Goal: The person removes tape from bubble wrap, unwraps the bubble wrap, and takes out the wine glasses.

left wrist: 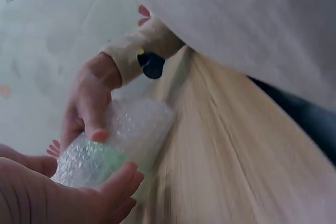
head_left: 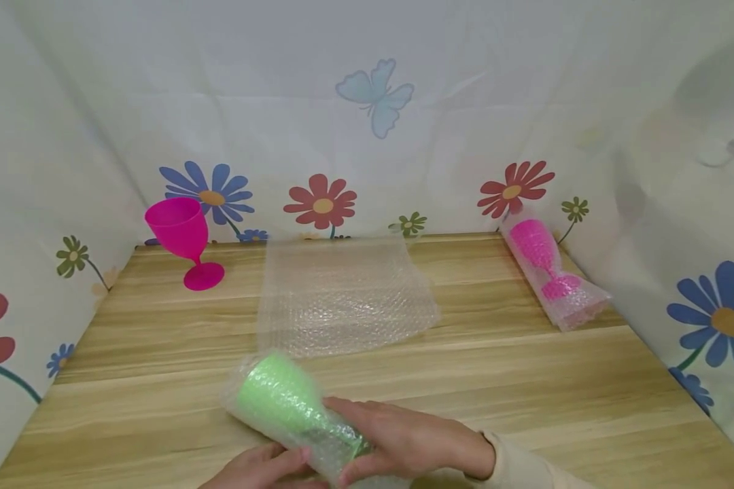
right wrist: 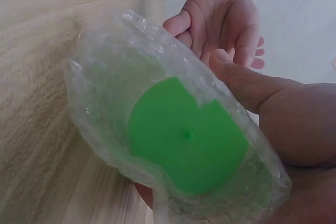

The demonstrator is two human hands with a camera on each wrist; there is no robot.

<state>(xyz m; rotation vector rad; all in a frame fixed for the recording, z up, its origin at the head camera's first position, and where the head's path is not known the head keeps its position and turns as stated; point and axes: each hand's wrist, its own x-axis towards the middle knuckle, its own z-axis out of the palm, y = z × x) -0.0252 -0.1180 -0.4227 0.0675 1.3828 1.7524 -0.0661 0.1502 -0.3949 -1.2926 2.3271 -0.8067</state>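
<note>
A green goblet (head_left: 278, 394) lies rolled in clear bubble wrap (head_left: 232, 390), slanted low over the front of the table. My right hand (head_left: 410, 438) grips the wrapped stem and foot end from the right. On the near side, my left hand (head_left: 266, 468) holds the roll with thumb and fingers curved about it. In the right wrist view the round green foot (right wrist: 184, 140) shows inside the open end of the wrap. Thumb and fingers of both hands meet the wrap in the left wrist view.
A bare pink goblet (head_left: 180, 231) stands at the back left. Flat sheets of bubble wrap (head_left: 342, 299) lie at the back middle. A second pink goblet (head_left: 535, 248), wrapped, lies at the back right. Flowered cloth walls (head_left: 373, 163) border the wooden table (head_left: 526, 387).
</note>
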